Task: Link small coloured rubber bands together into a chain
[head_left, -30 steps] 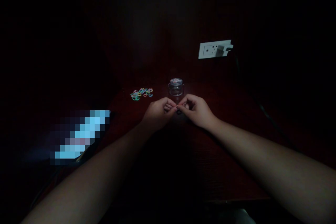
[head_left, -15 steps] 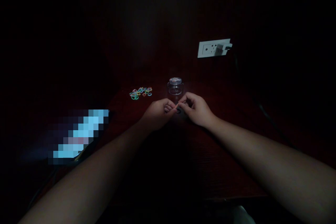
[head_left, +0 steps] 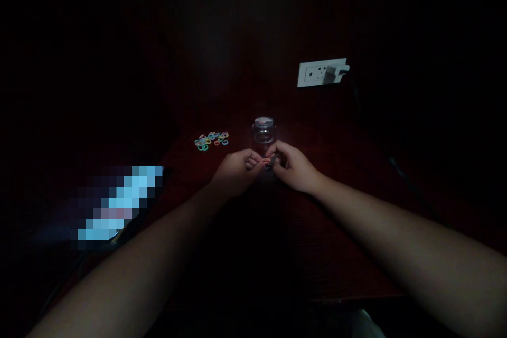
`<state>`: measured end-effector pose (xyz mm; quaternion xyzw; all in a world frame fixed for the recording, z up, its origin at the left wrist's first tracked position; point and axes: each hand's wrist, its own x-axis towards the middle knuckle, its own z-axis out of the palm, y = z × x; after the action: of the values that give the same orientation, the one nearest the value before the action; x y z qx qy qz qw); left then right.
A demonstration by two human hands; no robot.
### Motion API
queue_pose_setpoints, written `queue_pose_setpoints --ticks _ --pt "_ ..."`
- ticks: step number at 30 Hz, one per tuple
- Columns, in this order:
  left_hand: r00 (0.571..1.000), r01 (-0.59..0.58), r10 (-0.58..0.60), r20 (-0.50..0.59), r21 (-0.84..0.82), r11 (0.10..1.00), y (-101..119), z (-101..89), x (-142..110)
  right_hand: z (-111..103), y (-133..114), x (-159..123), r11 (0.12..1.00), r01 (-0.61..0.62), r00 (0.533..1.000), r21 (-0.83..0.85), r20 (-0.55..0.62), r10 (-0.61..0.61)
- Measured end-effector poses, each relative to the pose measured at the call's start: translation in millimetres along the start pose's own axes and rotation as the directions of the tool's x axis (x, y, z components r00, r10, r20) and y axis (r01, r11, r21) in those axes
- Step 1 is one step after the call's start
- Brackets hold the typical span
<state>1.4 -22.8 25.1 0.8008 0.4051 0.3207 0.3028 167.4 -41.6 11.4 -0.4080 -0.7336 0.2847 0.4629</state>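
Note:
Between my hands is a small orange-pink hair band, seen as a tiny loop. My left hand pinches it between thumb and fingertips. Close on the other side, my right hand has its thumb and forefinger parted, the forefinger tip beside the band; whether it touches is too small to tell. A dark ring-shaped thing shows just below the fingertips, partly covered. Behind the hands stands a clear jar with a patterned lid. Several coloured hair bands lie in a loose pile left of the jar.
A lit screen, pixelated, is at the left beside my forearm. On the back wall is a white socket panel with a charger plugged in. A cable runs down at the right. The dark red table is dimly lit.
The right thumb and forefinger have parted, while the left hand keeps the hair band. The band was stretched thin between both hands and now looks like a short loop.

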Motion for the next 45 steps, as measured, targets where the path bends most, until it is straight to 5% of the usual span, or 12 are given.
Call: queue_pose_setpoints --ticks 21,45 --pt "0.997 -0.074 0.076 -0.031 0.058 0.996 -0.2 0.3 -0.3 -2.1 2.0 1.2 0.983 -0.095 0.993 -0.16 -0.085 0.082" --pt "0.992 -0.082 0.086 -0.097 0.049 0.995 -0.2 0.2 0.0 0.0 -2.0 -0.8 0.998 -0.063 0.998 -0.003 -0.001 0.063"
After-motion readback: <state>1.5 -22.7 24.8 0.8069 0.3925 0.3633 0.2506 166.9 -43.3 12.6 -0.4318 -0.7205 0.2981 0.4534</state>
